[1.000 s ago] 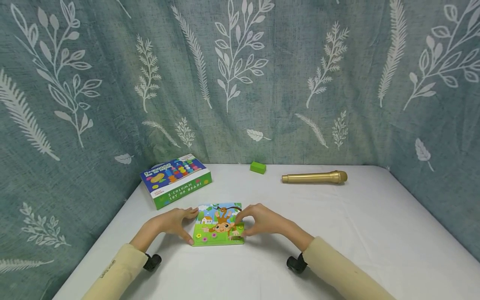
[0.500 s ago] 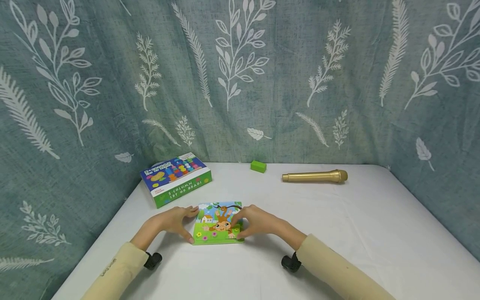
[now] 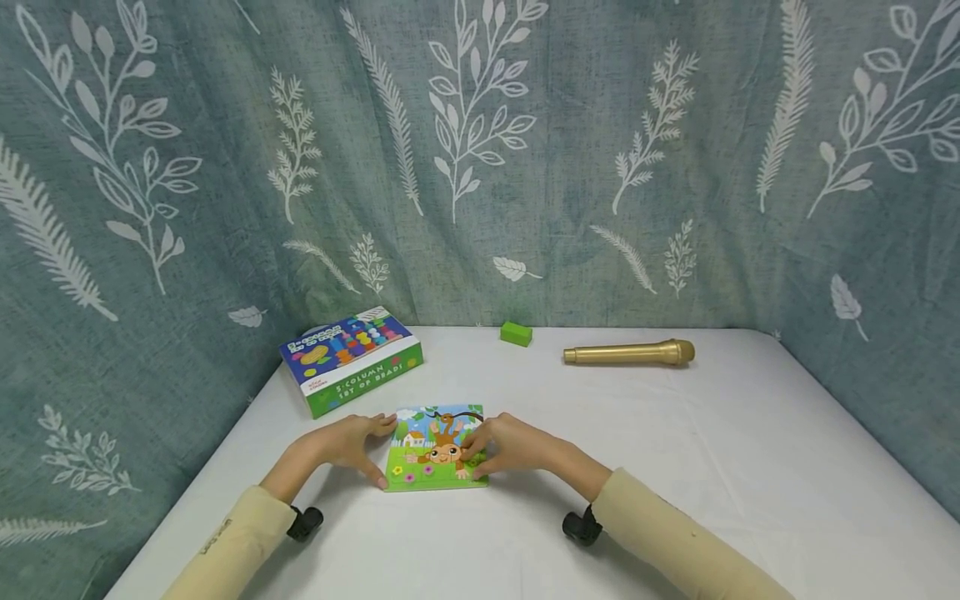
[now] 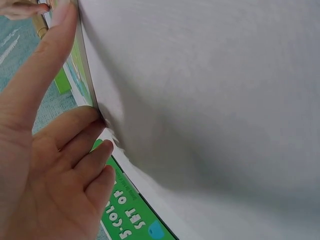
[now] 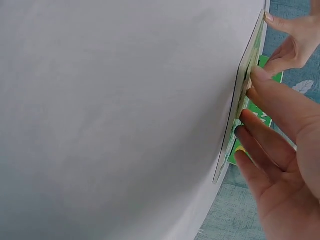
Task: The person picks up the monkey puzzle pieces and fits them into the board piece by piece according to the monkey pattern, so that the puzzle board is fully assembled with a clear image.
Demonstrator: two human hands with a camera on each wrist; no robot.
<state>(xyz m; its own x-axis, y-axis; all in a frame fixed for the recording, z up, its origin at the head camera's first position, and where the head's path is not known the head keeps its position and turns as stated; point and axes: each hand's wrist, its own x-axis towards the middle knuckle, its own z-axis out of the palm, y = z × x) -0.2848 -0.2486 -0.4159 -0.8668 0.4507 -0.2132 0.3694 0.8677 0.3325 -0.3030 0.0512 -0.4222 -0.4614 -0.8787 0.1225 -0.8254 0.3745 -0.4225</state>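
**Steadying the puzzle with both hands**

Lying flat on the white table, in the lower middle of the head view, the puzzle is showing a monkey picture, and the two hands are meeting at its opposite sides. The left hand is resting against the left edge; its fingers are nearly straight and close together, with the thumb along the near corner, so it seems to be working as a stop that is keeping the board from sliding. The left wrist view is showing these fingers touching the thin edge, not wrapping it. The right hand is lying over the right edge, with the fingertips pressing on the picture face, probably to seat a piece there. I cannot tell if it is pinching a loose piece.

The other things are sitting far from the hands, toward the upper part of the table: a bead box at the left, a green block in the middle, and a gold microphone at the right. A leaf-printed curtain is closing the scene behind.
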